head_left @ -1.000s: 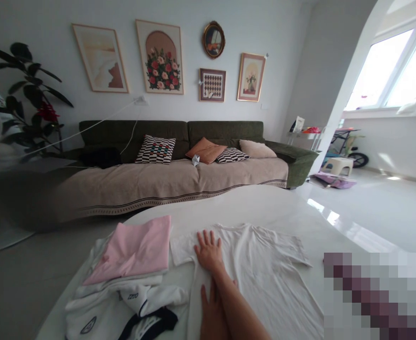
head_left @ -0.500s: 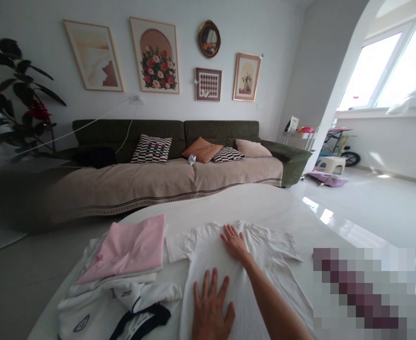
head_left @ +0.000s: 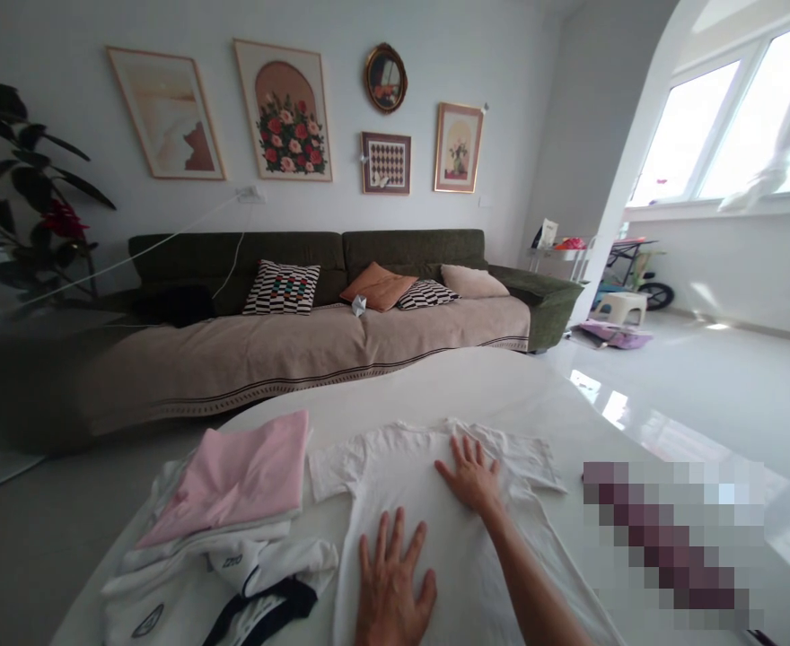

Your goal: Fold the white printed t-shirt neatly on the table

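A white short-sleeved T-shirt (head_left: 401, 467) lies spread on the white table, its neckline towards the sofa and both sleeves out to the sides. My left hand (head_left: 393, 574) rests flat on the lower left of the shirt, fingers spread. Higher up, near the right shoulder, my right hand (head_left: 472, 474) presses on the cloth with its fingers apart. To the left of the shirt sits a stack of clothes with a folded pink garment (head_left: 240, 475) on top. In front of that stack is a white garment with dark navy trim (head_left: 186, 588), loosely bunched.
The white table (head_left: 482, 377) has a curved far edge. A pixelated dark reddish long shape (head_left: 664, 538) lies at its right. Beyond stands a green sofa (head_left: 408, 242) with a beige cover and several cushions. A plant (head_left: 31, 188) stands at the far left.
My right hand has slid right across the shirt, from near the neckline towards the right shoulder. My left hand stays flat in place. The whole view has shifted slightly.
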The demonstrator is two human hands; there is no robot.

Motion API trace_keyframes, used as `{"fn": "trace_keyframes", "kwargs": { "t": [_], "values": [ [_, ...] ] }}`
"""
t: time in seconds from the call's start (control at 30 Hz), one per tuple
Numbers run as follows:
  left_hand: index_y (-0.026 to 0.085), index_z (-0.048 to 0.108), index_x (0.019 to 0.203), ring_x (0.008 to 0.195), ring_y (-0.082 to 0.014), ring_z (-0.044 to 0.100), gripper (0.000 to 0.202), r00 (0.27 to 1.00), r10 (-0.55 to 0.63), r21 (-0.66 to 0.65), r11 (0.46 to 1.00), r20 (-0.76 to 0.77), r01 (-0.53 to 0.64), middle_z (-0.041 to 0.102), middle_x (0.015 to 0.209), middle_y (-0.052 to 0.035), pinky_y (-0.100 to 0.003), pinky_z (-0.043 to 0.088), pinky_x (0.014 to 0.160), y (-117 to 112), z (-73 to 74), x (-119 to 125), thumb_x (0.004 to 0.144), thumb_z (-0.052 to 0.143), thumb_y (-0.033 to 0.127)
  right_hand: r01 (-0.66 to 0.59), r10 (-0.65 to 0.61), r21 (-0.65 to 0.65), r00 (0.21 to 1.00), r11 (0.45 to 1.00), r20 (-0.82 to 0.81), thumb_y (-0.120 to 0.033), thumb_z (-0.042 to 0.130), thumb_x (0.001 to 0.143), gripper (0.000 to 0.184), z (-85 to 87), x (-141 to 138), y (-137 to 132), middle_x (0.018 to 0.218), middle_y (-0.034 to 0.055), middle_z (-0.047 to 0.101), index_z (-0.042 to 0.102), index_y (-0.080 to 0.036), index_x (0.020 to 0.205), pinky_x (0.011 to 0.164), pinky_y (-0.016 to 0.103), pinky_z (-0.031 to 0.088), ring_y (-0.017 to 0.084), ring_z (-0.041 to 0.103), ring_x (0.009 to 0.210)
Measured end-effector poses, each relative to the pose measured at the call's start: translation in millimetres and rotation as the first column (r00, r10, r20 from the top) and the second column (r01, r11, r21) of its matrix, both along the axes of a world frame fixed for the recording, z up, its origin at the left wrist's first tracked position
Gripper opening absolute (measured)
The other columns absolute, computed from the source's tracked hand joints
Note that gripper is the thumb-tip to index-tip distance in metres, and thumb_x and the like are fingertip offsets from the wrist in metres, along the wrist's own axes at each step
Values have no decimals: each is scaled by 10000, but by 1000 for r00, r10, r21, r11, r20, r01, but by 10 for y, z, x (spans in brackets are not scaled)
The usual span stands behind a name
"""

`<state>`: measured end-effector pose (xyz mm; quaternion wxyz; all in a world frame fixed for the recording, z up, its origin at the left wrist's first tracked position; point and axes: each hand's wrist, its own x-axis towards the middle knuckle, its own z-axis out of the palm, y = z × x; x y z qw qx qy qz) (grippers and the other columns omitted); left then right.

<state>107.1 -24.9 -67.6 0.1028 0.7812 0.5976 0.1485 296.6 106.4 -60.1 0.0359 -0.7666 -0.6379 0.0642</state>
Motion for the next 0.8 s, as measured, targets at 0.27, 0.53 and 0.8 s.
{"fn": "trace_keyframes", "kwargs": {
  "t": [0.27, 0.53, 0.8],
  "values": [
    [438, 208, 1320, 1331, -227, 82, 526, 1000, -4, 16, 1000, -10, 4, 127, 1452, 70, -530, 50, 1040, -10, 17, -8, 822, 371, 388, 40, -41, -70, 999, 997, -15, -732, 185, 727, 787, 109, 93, -30, 1467, 30, 59, 112, -299, 1381, 960, 611, 98, 306, -34, 1319],
    [441, 205, 1317, 1328, -265, 66, 563, 1000, -2, -98, 995, -20, 0, 93, 1449, 73, -551, 18, 1035, 13, 56, -7, 793, 409, 421, 34, -36, 163, 999, 986, 11, -323, 233, 878, 506, 81, 109, 149, 1419, 116, 241, 292, -123, 1339, 1019, 373, 210, 209, 193, 1300],
    [433, 215, 1315, 1325, -284, 69, 580, 999, -27, -164, 986, 20, 30, 87, 1448, 45, -585, 20, 1016, 43, 91, -15, 774, 421, 457, 84, -83, 111, 996, 990, -12, -601, 253, 819, 621, 28, 164, 392, 1444, 106, 161, 247, -284, 1353, 982, 564, 126, 310, 96, 1314]
  ]
}}
